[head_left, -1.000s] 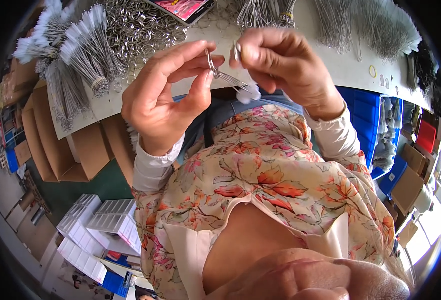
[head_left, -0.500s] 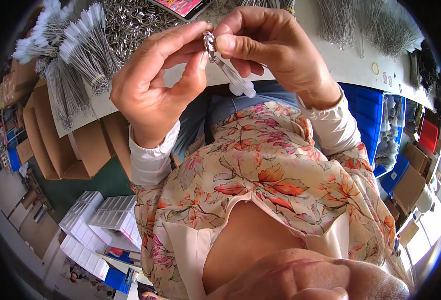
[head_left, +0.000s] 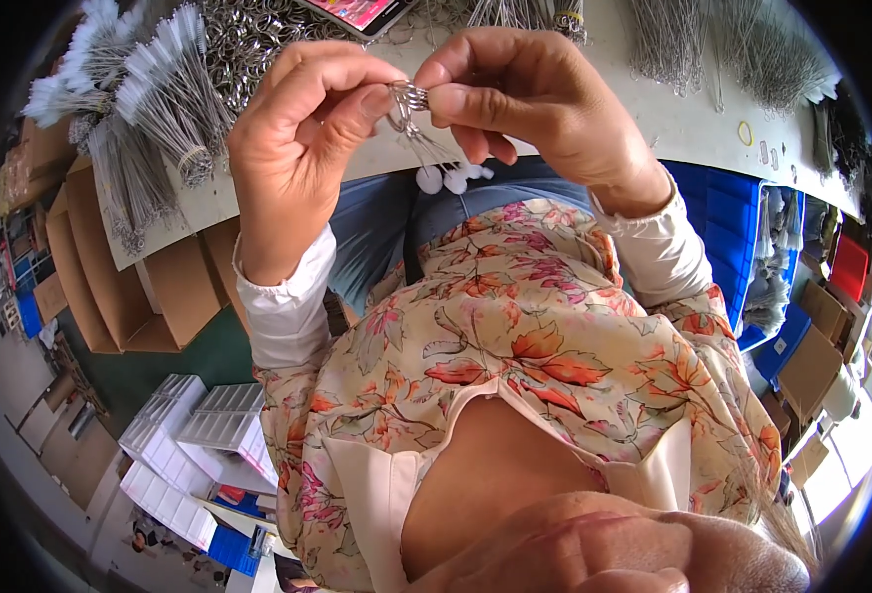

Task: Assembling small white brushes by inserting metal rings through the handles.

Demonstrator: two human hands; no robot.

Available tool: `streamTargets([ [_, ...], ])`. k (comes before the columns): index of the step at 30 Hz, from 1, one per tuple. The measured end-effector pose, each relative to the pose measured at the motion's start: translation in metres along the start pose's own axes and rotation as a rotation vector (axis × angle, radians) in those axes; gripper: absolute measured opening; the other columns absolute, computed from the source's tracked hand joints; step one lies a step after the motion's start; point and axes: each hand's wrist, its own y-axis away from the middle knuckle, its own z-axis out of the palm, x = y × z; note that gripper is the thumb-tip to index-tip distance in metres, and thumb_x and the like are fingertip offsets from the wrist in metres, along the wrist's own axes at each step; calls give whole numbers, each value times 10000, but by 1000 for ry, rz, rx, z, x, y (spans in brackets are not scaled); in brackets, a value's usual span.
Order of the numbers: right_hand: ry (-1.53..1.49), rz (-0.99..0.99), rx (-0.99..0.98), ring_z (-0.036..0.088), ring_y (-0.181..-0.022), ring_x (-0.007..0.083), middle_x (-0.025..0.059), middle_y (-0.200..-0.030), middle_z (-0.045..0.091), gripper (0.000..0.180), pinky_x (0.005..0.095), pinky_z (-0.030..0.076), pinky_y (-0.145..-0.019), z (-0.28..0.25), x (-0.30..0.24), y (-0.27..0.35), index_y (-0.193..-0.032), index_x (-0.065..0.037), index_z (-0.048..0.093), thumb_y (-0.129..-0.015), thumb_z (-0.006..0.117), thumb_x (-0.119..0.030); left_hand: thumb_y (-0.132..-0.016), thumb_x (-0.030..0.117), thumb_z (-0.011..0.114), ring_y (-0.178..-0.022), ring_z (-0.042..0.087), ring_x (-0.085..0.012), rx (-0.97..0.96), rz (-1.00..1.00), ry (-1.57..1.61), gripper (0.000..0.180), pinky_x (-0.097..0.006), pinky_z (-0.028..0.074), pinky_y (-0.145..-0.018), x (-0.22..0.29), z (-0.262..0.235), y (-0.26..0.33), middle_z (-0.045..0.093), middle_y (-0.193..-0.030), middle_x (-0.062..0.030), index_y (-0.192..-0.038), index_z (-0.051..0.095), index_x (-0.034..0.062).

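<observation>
My left hand (head_left: 302, 133) and my right hand (head_left: 530, 99) meet above the table edge, fingertips pinched together on a small metal ring (head_left: 408, 96). From the ring hang thin wire brushes with white tufted tips (head_left: 446, 178), dangling toward my lap. Thumb and forefinger of each hand grip the ring from opposite sides.
On the pale table (head_left: 693, 128) lie bundles of white-tipped wire brushes (head_left: 149, 99), a heap of metal rings (head_left: 248, 30) and more wire bunches (head_left: 752, 49) at the far right. Cardboard boxes (head_left: 110, 287) stand at the left, blue bins (head_left: 742, 247) at the right, white trays (head_left: 199, 435) on the floor.
Both hands have come closer together and risen toward the table. The brushes now hang from the ring pinched between both hands' fingertips.
</observation>
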Motion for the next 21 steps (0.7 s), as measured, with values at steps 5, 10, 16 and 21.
streamTargets([
  [5,-4,-36,-78,537,-584,45,-7,-716,595,161,184,382,-487,-1,9,-2,-917,-16,624,-857,616,-165,-887,86,570,-596,468,-36,87,-231,335,119,-180,383,-522,-10,1,11,582,-767,-13,-935,603,-18],
  [10,83,-6,-24,516,-565,35,-19,-688,574,169,177,368,-475,0,8,-9,-932,-14,626,-857,617,-164,-895,117,566,-547,452,-39,36,-259,170,148,-182,378,-501,8,-1,14,593,-736,-16,-964,592,-11],
  [16,31,-10,-148,494,-534,31,-11,-647,562,175,175,355,-464,17,15,-14,-947,-7,621,-855,622,-155,-904,116,546,-528,477,-53,97,-414,426,146,-183,399,-469,8,-19,32,568,-713,-33,-944,582,-20],
  [21,48,-16,-124,497,-543,38,-2,-658,569,187,179,366,-473,29,23,-19,-953,11,612,-862,617,-152,-914,95,514,-643,490,-51,9,-489,278,165,-196,421,-550,25,-31,45,563,-805,-50,-1046,558,6],
])
